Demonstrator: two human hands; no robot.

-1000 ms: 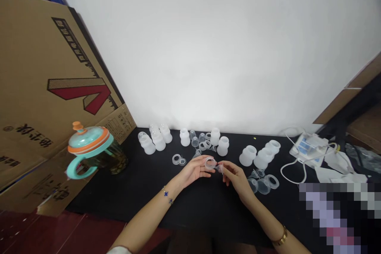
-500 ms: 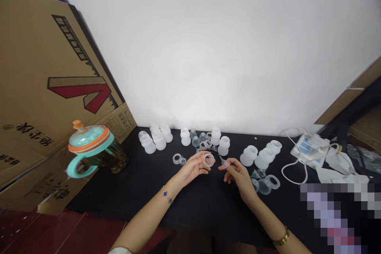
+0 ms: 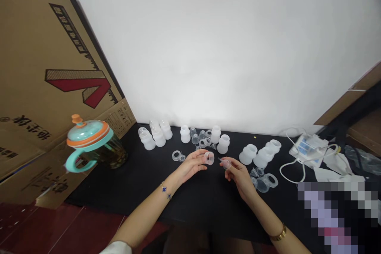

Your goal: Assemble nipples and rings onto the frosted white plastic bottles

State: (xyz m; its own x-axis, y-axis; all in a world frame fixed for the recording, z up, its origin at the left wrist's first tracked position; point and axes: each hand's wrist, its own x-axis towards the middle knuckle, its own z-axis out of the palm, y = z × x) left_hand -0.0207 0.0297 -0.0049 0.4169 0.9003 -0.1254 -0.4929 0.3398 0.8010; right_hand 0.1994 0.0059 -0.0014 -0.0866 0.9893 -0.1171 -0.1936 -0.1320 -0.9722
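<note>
My left hand [image 3: 192,165] pinches a clear threaded bottle ring [image 3: 210,158], its opening facing right. A short gap away, my right hand [image 3: 239,174] holds a translucent bottle nipple [image 3: 226,164] by its wide base, the narrow tip pointing left. Behind my hands are loose rings [image 3: 205,142], clear domed caps [image 3: 195,139] and open white bottles [image 3: 223,144]. More rings [image 3: 176,155] lie left of my left hand. Beside my right hand rest several translucent discs and rings [image 3: 263,185].
Capped white bottles [image 3: 148,140] stand at the back left, open bottles [image 3: 248,154] at the right. A teal and orange jug [image 3: 89,143] is by a cardboard box [image 3: 26,67] on the left. A white cable [image 3: 303,172] and papers lie far right, against the wall [image 3: 220,47].
My left hand has turned the ring so its threaded side shows. The nipple in my right hand has tilted, its tip now pointing more to the left.
</note>
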